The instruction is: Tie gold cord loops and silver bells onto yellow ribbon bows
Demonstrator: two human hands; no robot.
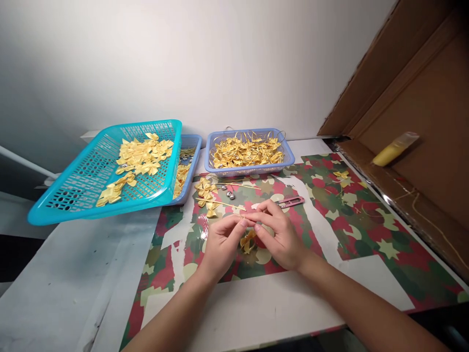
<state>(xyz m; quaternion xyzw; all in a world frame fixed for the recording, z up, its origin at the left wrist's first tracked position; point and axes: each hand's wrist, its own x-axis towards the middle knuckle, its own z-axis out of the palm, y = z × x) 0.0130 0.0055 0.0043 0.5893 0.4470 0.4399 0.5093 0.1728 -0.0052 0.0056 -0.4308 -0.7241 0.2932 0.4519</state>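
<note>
My left hand (224,240) and my right hand (280,238) meet at the fingertips over the middle of the table, both closed in a pinch. Just under the fingertips shows a yellow ribbon bow (248,242); the pinched part, which seems to be its thin gold tie, is mostly covered by the fingers. Ahead of my left hand lie several loose yellow bows (205,188), with thin gold strips (229,204) and small silver bells (230,195) close by. A pink utility knife (291,202) rests just beyond my right hand.
A turquoise basket (86,168) of yellow bows sits tilted on a blue basket (196,161) at the left. Another blue basket (251,171), full of bows with gold loops, stands against the wall. One bow (342,175) lies right, near a cardboard panel (421,98) and a yellow tube (394,149).
</note>
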